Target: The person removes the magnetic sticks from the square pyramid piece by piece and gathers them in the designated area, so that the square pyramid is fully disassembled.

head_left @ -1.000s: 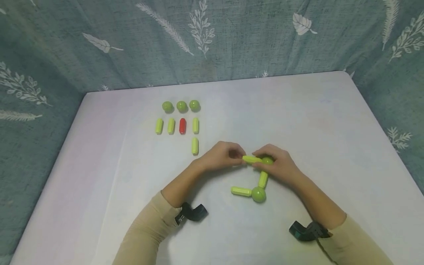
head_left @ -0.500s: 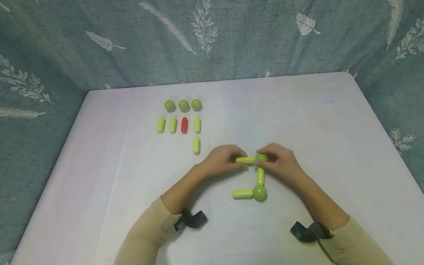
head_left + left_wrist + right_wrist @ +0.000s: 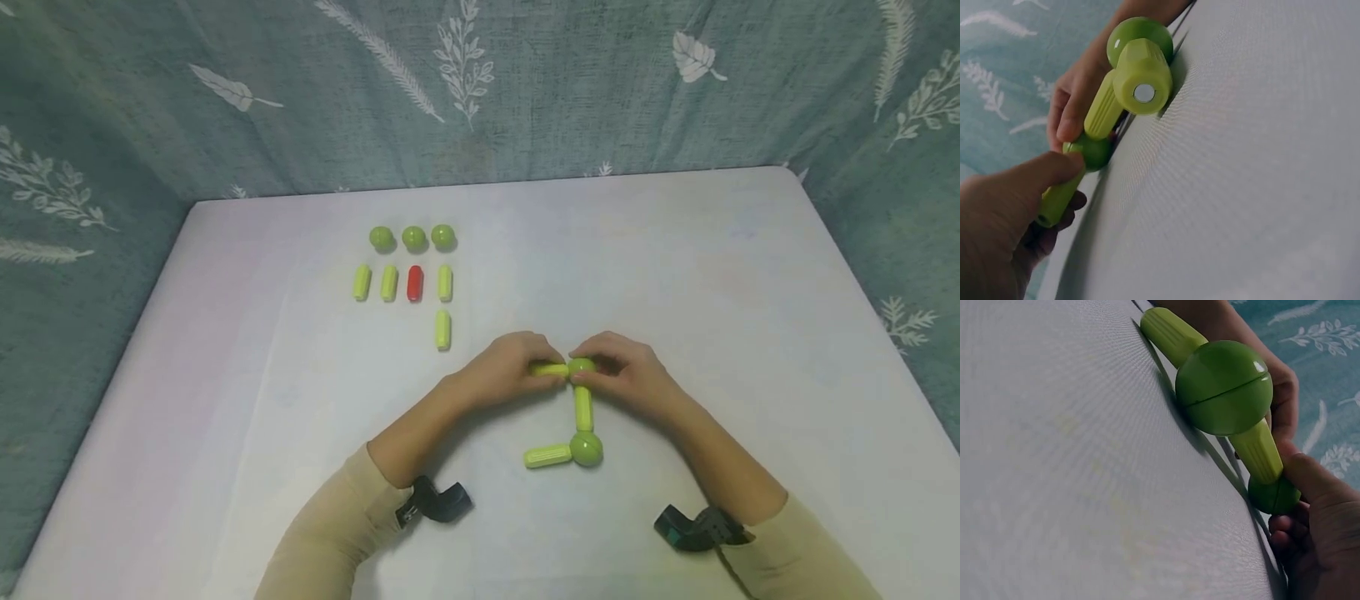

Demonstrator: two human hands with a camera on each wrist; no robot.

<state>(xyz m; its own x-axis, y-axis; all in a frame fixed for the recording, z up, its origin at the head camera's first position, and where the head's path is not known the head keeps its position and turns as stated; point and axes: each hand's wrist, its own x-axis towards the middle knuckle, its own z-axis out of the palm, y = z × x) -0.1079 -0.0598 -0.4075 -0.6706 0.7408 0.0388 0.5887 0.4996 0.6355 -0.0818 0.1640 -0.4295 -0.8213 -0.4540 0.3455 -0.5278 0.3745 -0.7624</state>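
Note:
In the head view, my left hand [image 3: 513, 364] pinches a yellow-green magnetic rod [image 3: 553, 369] between thumb and fingers. Its inner end meets a green ball [image 3: 581, 366], which my right hand [image 3: 630, 372] holds between thumb and fingertips. From that ball another rod [image 3: 583, 408] runs toward me to a nearer green ball [image 3: 587, 448]. A further rod [image 3: 547, 456] sticks out leftward from the nearer ball. In the left wrist view, this rod's free end shows a silvery disc [image 3: 1144, 93]. Fingers hide parts of the pinched rod and the far ball.
Farther back to the left on the white table [image 3: 720, 275] stands a row of green balls [image 3: 413, 238]. In front of them lie several yellow-green rods [image 3: 389, 284] and one red rod [image 3: 415, 284]. A patterned green cloth [image 3: 525, 100] hangs behind the table.
Both hands and the joined pieces have shifted slightly left and toward me. The left fingers now cover more of the rod and sit closer to the right hand.

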